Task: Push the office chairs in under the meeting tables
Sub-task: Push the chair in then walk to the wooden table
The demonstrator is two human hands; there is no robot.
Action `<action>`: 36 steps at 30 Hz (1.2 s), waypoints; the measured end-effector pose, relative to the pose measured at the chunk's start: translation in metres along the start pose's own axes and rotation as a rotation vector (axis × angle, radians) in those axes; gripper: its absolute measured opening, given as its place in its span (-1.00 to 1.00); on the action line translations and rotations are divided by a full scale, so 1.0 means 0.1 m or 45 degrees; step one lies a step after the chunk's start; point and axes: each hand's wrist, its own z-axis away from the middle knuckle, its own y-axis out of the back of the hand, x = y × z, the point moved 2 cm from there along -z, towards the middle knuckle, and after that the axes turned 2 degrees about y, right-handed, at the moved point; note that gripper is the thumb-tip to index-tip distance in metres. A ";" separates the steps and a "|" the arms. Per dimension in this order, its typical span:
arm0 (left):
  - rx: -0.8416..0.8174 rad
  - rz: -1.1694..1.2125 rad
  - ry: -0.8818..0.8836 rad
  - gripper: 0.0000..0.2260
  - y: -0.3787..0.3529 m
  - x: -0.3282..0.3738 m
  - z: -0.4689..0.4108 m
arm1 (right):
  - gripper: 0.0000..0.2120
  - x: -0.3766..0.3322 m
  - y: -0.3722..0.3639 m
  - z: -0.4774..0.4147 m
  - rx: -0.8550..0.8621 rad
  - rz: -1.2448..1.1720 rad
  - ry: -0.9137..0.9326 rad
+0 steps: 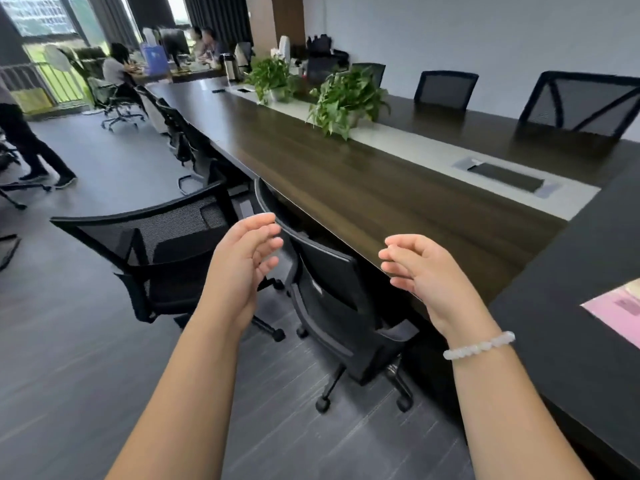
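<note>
A long dark wooden meeting table (363, 188) runs away from me. Right in front of me a black office chair (332, 292) stands with its seat tucked under the table's near edge. To its left a black mesh chair (162, 251) stands out on the floor, turned away from the table. My left hand (242, 265) hovers open in front of the near chair's back, fingers apart, holding nothing. My right hand (426, 271), with a white bead bracelet at the wrist, hovers open over the table's edge.
More black chairs (183, 140) line the table's left side and others (446, 88) stand along the far side by the wall. Potted plants (346, 98) sit on the table's middle strip. A person (24, 136) walks at the left; people sit at the far end.
</note>
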 end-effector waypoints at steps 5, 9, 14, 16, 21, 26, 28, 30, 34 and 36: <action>-0.208 -0.235 0.113 -0.86 0.35 -0.11 -1.07 | -0.89 0.18 -0.69 -0.54 0.147 0.094 -0.113; -0.315 -0.257 0.231 -0.86 0.38 -0.27 -1.67 | -0.86 0.28 -0.96 -0.86 0.228 0.184 -0.204; -0.418 -0.361 0.277 -0.85 0.33 -0.52 -2.31 | -0.86 0.41 -1.14 -1.35 0.351 0.204 -0.246; -0.462 -0.424 0.254 -0.84 0.29 -0.58 -2.58 | -0.84 0.49 -1.25 -1.57 0.377 0.224 -0.261; -0.572 -0.545 0.188 -0.83 0.29 -0.66 -3.11 | -0.79 0.70 -1.46 -2.05 0.346 0.293 -0.349; -0.938 -0.773 0.022 -0.83 0.38 -0.71 -3.45 | -0.79 0.83 -1.52 -2.15 0.250 0.330 -0.471; -1.156 -1.052 -0.196 -0.73 0.36 -0.76 -3.54 | -0.74 0.82 -1.58 -2.13 0.200 0.437 -0.465; -1.314 -1.328 -0.413 -0.54 0.36 -0.81 -3.59 | -0.70 0.76 -1.68 -2.13 0.161 0.520 -0.471; -1.476 -1.511 -0.654 -0.45 0.45 -0.82 -3.65 | -0.62 0.71 -1.86 -2.11 0.250 0.579 -0.485; -1.522 -1.504 -0.738 -0.50 0.51 -0.82 -3.73 | -0.59 0.72 -1.96 -2.08 0.334 0.581 -0.480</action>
